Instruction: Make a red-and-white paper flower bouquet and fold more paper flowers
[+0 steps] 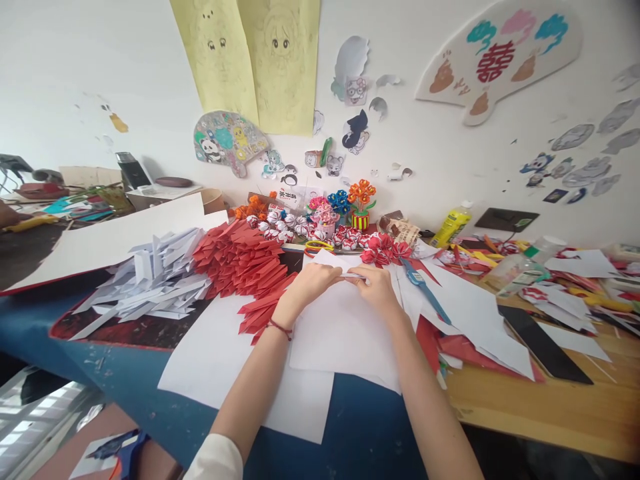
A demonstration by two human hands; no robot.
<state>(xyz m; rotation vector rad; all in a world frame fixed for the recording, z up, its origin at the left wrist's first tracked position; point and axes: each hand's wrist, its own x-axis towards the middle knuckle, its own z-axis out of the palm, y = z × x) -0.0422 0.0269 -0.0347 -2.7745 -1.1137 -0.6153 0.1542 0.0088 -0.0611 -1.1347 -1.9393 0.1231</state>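
Note:
Between my two hands, in the middle of the head view, is a small strip of white paper (347, 274). The fingers of my left hand (316, 281) pinch its left end, and my right hand (379, 288) pinches the right end close by. Below them lie large white sheets of paper (345, 340), one overlapping another. To the left of my left hand spreads a heap of folded red paper pieces (237, 257). Further left is a pile of folded white paper strips (155, 280). My fingers hide part of the strip I hold.
Red and white paper balls (280, 227) and small flower pots (361, 217) line the wall. To the right lie a blue tool (425, 290), a clear bottle (525, 270), a black slab (545, 343) and paper scraps. A yellow bottle (451, 225) stands behind.

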